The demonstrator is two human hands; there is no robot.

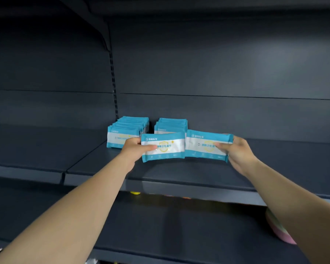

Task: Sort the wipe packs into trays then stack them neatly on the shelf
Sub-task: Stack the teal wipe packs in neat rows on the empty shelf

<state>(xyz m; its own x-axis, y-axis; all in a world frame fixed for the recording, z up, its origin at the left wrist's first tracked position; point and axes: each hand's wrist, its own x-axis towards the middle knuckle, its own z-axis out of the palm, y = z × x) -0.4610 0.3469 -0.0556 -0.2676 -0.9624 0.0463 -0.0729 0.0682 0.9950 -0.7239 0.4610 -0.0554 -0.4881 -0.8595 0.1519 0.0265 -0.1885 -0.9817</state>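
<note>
Stocking under way: left hand [134, 147] and right hand [235, 151] each grip a wipe pack [163, 147] above the shelf [179, 174], seemingly next to join the far rows [128, 130].

The pack in my left hand [135, 147] carries the clearest print: on the white band of this left pack [163, 146], teal Chinese characters read 卫生湿巾, with one more character before them half hidden under my thumb. A small logo with a short brand name sits on its teal top strip, too blurred for me to read. The right pack [206, 145], pinched in my right hand [236, 151], shows the same line, 卫生 legible before my fingers cover the rest. Small figures in each pack's lower right corner stay unreadable. The front pack of the left row [115, 138] bears the same layout, blurred.
</note>
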